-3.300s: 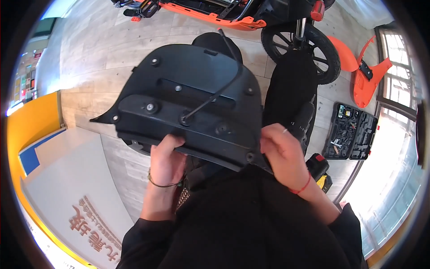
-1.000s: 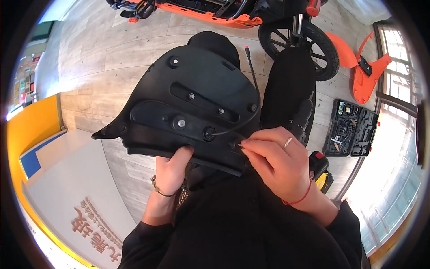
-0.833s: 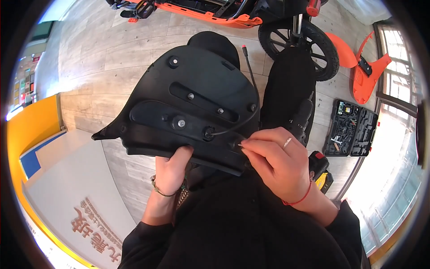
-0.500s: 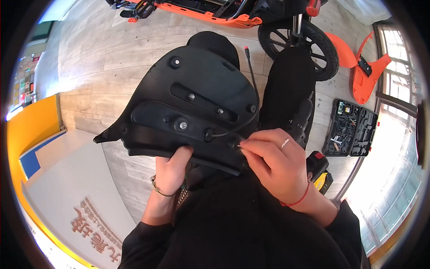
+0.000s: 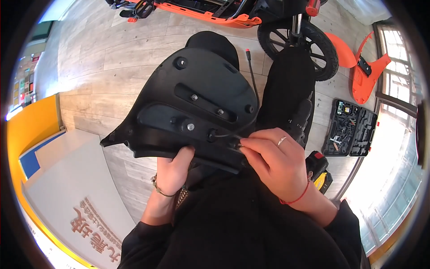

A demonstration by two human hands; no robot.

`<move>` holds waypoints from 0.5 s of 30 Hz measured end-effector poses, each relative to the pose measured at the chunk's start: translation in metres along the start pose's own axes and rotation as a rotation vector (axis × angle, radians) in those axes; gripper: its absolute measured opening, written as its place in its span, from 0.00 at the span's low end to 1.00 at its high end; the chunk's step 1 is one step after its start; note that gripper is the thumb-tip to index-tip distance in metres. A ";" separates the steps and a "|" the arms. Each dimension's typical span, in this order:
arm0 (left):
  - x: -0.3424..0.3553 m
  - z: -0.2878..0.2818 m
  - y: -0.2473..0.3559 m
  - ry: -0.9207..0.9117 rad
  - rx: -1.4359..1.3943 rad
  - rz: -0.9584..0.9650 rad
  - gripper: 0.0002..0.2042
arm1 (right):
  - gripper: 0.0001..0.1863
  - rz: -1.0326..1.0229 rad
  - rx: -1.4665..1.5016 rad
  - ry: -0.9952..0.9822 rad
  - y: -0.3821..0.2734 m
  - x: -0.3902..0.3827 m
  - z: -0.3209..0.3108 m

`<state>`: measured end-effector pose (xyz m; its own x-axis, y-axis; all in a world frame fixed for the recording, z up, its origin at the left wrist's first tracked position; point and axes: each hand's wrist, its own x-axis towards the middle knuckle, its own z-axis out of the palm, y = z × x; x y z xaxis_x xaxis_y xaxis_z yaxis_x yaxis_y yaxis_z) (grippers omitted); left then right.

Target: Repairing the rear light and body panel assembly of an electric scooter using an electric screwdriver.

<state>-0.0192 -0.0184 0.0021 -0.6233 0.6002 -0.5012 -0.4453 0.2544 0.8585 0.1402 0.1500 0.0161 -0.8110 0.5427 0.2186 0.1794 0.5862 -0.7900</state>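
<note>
A black plastic panel (image 5: 210,80) lies tilted over my lap, with bolts, recesses and a thin cable (image 5: 253,78) running from a central hole up to a red-tipped connector (image 5: 248,54). My left hand (image 5: 174,172) grips the panel's lower edge, thumb on top. My right hand (image 5: 277,166) has thumb and index finger pinched at a recess right of the cable hole; what small thing they hold is too hidden to name. A black power tool (image 5: 302,119) rests on my right leg (image 5: 286,76), just beyond my right hand.
An orange-framed two-wheeler (image 5: 224,20) with its wheel (image 5: 327,54) stands ahead. Orange body parts (image 5: 367,85) and an open tool case (image 5: 340,130) lie at right, near black-and-yellow gear (image 5: 316,166) and a window (image 5: 376,193). A yellow and white board (image 5: 49,166) stands at left.
Since the oldest frame, the panel has turned and my right hand has moved from its right edge onto its face. In the last second, the panel has shifted slightly right and down.
</note>
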 end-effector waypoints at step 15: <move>0.000 0.008 0.004 0.003 0.134 0.003 0.14 | 0.12 0.003 -0.138 -0.059 0.007 -0.005 0.004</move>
<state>-0.0155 -0.0113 0.0063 -0.6264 0.5987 -0.4992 -0.3537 0.3523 0.8665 0.1430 0.1493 0.0070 -0.8409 0.5108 0.1787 0.2539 0.6640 -0.7033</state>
